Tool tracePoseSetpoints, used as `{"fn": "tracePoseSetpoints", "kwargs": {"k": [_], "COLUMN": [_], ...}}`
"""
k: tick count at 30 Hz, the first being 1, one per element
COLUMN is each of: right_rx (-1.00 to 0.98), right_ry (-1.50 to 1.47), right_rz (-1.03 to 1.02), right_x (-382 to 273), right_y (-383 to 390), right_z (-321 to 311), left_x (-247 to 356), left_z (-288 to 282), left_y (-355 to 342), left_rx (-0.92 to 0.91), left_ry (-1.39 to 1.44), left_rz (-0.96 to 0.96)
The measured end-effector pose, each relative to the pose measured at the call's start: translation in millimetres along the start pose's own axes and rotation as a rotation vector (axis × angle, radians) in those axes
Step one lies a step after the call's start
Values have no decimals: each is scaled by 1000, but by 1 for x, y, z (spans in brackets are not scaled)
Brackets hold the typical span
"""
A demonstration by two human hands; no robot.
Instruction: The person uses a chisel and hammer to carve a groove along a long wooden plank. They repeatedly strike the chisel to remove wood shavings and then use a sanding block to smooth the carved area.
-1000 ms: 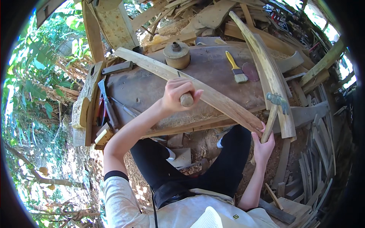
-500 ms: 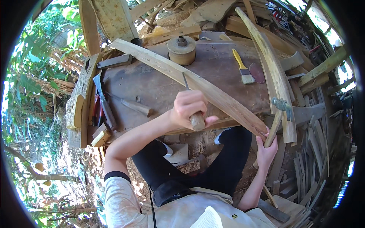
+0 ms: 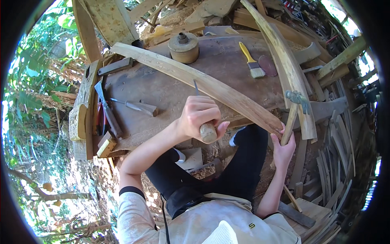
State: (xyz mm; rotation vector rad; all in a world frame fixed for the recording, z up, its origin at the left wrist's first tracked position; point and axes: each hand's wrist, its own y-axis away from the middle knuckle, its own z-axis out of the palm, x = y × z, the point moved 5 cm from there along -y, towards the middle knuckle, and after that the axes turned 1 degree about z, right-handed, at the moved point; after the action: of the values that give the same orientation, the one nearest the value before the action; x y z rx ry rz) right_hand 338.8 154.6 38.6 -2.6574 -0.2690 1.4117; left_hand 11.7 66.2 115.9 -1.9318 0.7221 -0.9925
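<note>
My left hand (image 3: 198, 116) grips the round wooden handle of a chisel (image 3: 207, 131) whose thin metal shank rises toward a long curved wooden plank (image 3: 211, 87). That plank lies diagonally across a worn wooden workbench (image 3: 162, 95). My right hand (image 3: 282, 149) holds the wooden handle of a hatchet (image 3: 293, 114), its metal head up beside the plank's near right end. My dark-trousered legs sit below the bench edge.
On the bench lie a round wooden block (image 3: 183, 47), a yellow-handled brush (image 3: 251, 62), a second chisel (image 3: 136, 106) and a blade tool with red pliers (image 3: 105, 116) at the left edge. A second curved plank (image 3: 284, 61) and scrap timber (image 3: 325, 162) crowd the right.
My left hand has drawn the chisel back toward my body, off the plank's middle. My right hand with the hatchet has hardly shifted.
</note>
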Motion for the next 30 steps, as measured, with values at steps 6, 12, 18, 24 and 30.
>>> {"fn": "tracePoseSetpoints", "kwargs": {"k": [6, 12, 18, 24, 30], "right_rx": [12, -3, 50, 30, 27], "right_ry": [-22, -16, -30, 17, 82], "right_rz": [-48, -8, -129, -54, -94], "right_x": [4, 0, 5, -2, -6], "right_y": [-2, 0, 0, 1, 0], "right_z": [-1, -1, -1, -1, -3], "left_x": [11, 15, 15, 17, 20], "left_z": [16, 22, 15, 10, 20], "left_y": [-9, -8, 0, 5, 7], "left_rx": [67, 41, 69, 98, 72], "left_ry": [12, 6, 23, 26, 1], "left_rz": [-57, -68, -60, -62, -39]}}
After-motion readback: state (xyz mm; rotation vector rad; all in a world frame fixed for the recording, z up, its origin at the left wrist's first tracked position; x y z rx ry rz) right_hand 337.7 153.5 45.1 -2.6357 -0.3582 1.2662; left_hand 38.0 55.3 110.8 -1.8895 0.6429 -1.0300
